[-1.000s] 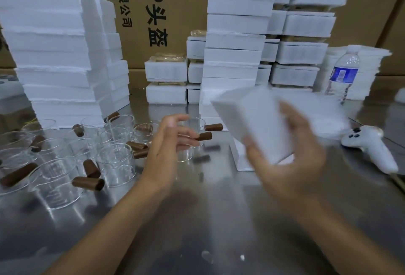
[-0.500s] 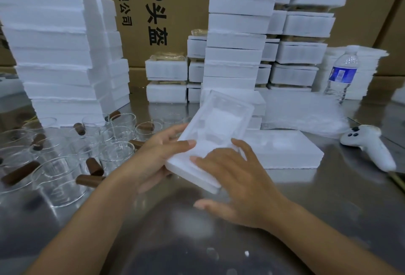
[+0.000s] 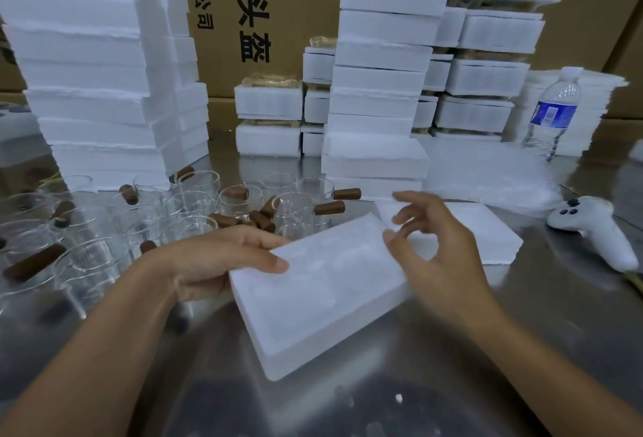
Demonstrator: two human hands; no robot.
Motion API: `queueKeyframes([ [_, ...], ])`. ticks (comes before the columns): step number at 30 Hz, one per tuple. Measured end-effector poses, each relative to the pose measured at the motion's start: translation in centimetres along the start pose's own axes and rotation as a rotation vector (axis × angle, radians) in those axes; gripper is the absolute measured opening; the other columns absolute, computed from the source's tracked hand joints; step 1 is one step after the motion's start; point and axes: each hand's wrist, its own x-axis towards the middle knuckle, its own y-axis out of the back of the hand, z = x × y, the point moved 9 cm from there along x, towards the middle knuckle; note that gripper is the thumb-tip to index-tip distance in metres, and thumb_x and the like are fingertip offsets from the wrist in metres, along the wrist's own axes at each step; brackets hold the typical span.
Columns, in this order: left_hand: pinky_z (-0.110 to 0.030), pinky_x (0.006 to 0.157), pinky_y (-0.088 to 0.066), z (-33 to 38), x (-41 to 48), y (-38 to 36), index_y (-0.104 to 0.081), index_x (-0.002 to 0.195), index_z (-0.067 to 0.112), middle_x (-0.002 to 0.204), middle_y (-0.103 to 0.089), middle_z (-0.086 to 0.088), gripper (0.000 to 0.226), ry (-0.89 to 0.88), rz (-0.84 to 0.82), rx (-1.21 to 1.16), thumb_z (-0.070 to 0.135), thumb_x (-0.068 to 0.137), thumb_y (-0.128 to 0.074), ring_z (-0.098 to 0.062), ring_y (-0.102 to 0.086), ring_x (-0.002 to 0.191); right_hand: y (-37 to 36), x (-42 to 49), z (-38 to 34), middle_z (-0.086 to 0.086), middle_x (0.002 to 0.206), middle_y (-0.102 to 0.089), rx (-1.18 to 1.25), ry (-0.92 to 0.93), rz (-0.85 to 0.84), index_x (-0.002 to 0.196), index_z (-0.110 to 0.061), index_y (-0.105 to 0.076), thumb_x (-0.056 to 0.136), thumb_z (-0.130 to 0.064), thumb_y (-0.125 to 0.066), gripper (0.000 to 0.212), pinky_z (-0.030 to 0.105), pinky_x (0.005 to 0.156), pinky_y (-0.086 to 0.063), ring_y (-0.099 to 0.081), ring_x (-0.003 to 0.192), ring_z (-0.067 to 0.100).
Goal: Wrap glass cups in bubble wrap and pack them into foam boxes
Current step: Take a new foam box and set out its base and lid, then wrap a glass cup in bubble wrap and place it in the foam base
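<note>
Head view. An open foam tray sat low at the centre of the steel surface, hollow side up and turned at an angle to the person.

The left hand gripped the tray's left edge, thumb laid flat on the rim and the other fingers curled underneath.

The right hand was at the tray's far right corner, fingers loosely curled and slightly apart. The thumb tip appeared to meet the corner, but the blur there did not allow a grip to be confirmed.

A second flat foam piece lay on the surface just behind the tray, partly covered by the right hand. A sheet of bubble wrap lay beyond it.

Glass cups with brown handles stood crowded at the left of the surface, apart from the tray.

One tall stack of foam boxes stood at the far left and another at the centre rear, with lower stacks between and behind them.

A water bottle stood at the right rear. A white controller lay at the right edge. Printed cardboard cartons formed the backdrop.
</note>
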Motion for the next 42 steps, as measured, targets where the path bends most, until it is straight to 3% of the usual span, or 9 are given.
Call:
queueKeyframes([
  [7,-0.012,0.067,-0.050,2.4,-0.2,2.2,-0.074,0.089,0.024,0.089,-0.074,0.006,0.013,-0.186,0.385,0.532,0.013,0.085,-0.068,-0.006,-0.069,0.083,-2.2,-1.0,0.2,-0.025,0.087,-0.055,-0.184,0.013,-0.099,0.086,-0.050,-0.052,0.082,-0.036,-0.060,0.017,0.014,0.070,-0.041,-0.051,0.089,-0.003],
  [10,-0.013,0.075,-0.050,3.9,-0.4,2.0,-0.070,0.091,0.033,0.090,-0.069,0.016,0.018,-0.285,0.558,0.852,0.017,0.085,-0.068,0.004,-0.062,0.084,-1.6,-0.7,0.0,-0.024,0.084,-0.059,-0.186,0.021,-0.060,0.088,-0.043,-0.057,0.083,-0.047,-0.050,0.010,0.017,0.071,-0.044,-0.054,0.086,-0.002],
  [13,-0.010,0.079,-0.045,4.5,-0.6,1.4,-0.069,0.100,0.032,0.093,-0.061,0.024,0.022,-0.359,0.641,1.027,0.014,0.087,-0.067,0.005,-0.057,0.087,0.4,0.3,0.1,-0.026,0.090,-0.058,-0.239,0.023,0.071,0.094,-0.037,-0.058,0.089,-0.037,-0.050,0.010,0.021,0.079,-0.044,-0.054,0.090,0.000],
  [18,-0.024,0.085,-0.047,6.5,-2.0,0.8,-0.060,0.108,0.038,0.098,-0.056,0.021,0.028,-0.565,0.823,0.960,0.017,0.090,-0.061,-0.001,-0.055,0.095,2.1,1.2,2.6,-0.002,0.117,-0.064,-0.476,-0.172,0.052,0.113,-0.022,-0.063,0.096,-0.033,-0.042,0.029,0.045,0.105,-0.033,-0.053,0.111,0.020],
  [25,-0.042,0.099,-0.042,5.6,-0.9,0.5,-0.049,0.135,0.027,0.124,-0.055,0.004,0.041,-0.431,0.918,1.021,0.027,0.094,-0.053,-0.020,-0.049,0.116,1.5,0.8,3.0,-0.008,0.075,-0.062,-0.684,-0.242,0.011,0.093,-0.027,-0.062,0.095,-0.047,-0.032,0.036,0.041,0.103,-0.025,-0.055,0.086,0.018],
  [28,-0.040,0.094,-0.045,5.9,-0.5,0.6,-0.055,0.130,0.022,0.123,-0.062,0.002,0.036,-0.426,0.972,1.049,0.024,0.094,-0.053,-0.021,-0.052,0.114,1.7,0.7,2.9,-0.009,0.062,-0.056,-0.690,-0.252,0.042,0.088,-0.023,-0.061,0.095,-0.049,-0.026,0.044,0.038,0.095,-0.028,-0.048,0.072,0.019],
  [32,-0.043,0.092,-0.047,6.3,0.5,0.9,-0.063,0.121,0.020,0.113,-0.067,-0.001,0.031,-0.391,0.964,1.133,0.025,0.091,-0.060,-0.023,-0.054,0.110,2.2,0.8,3.2,0.002,0.075,-0.068,-0.646,-0.272,0.050,0.092,-0.018,-0.067,0.095,-0.048,-0.020,0.056,0.034,0.084,-0.028,-0.059,0.081,0.027],
  [37,-0.044,0.089,-0.049,6.6,1.2,1.6,-0.071,0.109,0.019,0.106,-0.070,-0.003,0.022,-0.338,0.979,1.155,0.026,0.089,-0.064,-0.024,-0.056,0.106,2.7,1.0,2.5,-0.004,0.061,-0.058,-0.614,-0.239,0.090,0.091,-0.019,-0.067,0.097,-0.044,-0.024,0.049,0.039,0.094,-0.036,-0.047,0.065,0.018],
  [42,-0.041,0.092,-0.044,7.0,1.3,1.6,-0.076,0.091,0.021,0.097,-0.073,0.001,0.013,-0.350,1.059,1.173,0.023,0.089,-0.063,-0.023,-0.058,0.102,2.0,1.0,1.8,-0.010,0.049,-0.047,-0.636,-0.202,0.069,0.077,-0.024,-0.057,0.097,-0.043,-0.026,0.041,0.040,0.102,-0.031,-0.037,0.051,0.005],
])
